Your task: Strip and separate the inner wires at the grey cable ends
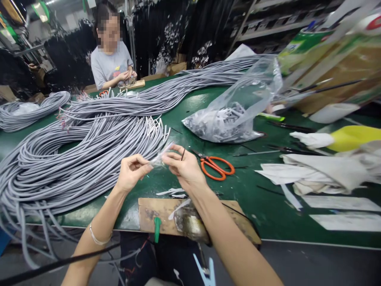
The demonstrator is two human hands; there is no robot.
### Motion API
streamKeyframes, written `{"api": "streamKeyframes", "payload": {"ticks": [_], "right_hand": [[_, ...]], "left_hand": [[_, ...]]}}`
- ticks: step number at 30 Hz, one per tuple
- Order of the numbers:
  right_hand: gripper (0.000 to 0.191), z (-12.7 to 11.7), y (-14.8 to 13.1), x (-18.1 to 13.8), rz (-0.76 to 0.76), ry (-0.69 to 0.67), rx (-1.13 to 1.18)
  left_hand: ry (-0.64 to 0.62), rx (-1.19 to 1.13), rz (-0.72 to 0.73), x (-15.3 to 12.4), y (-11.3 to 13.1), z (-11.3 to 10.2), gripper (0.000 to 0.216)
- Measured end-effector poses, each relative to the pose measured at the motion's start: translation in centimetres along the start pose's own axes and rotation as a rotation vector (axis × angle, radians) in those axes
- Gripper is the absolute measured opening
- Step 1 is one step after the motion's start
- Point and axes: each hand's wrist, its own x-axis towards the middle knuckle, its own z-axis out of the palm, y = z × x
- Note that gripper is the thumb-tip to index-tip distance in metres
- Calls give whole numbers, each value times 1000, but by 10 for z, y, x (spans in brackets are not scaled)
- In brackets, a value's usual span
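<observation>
Between my two hands is a small piece of clear plastic film, possibly a little bag; it is slightly blurred. My left hand pinches its near left end between thumb and fingers. The other end is gripped by my right hand, and a short thin dark strip sticks up at those fingers. Orange-handled scissors lie just right of my right hand. Behind my left hand is a big bundle of grey cables with white-tipped ends.
A clear bag of small grey and white parts stands behind the scissors. A wooden board with a green clip sits at the table's front edge. Cloths and a yellow bottle lie right. Another person works across the table.
</observation>
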Motion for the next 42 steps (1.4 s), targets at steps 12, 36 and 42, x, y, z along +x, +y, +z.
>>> {"api": "streamKeyframes", "payload": {"ticks": [12, 36, 42], "right_hand": [[18, -7, 7, 8, -420, 30, -330], [18, -11, 9, -23, -949, -64, -981], [20, -16, 8, -17, -1359, 174, -1340]], "left_hand": [[238, 515, 647, 0, 8, -23, 10], [225, 1089, 784, -6, 0, -14, 6], [193, 1180, 797, -7, -3, -13, 12]]}}
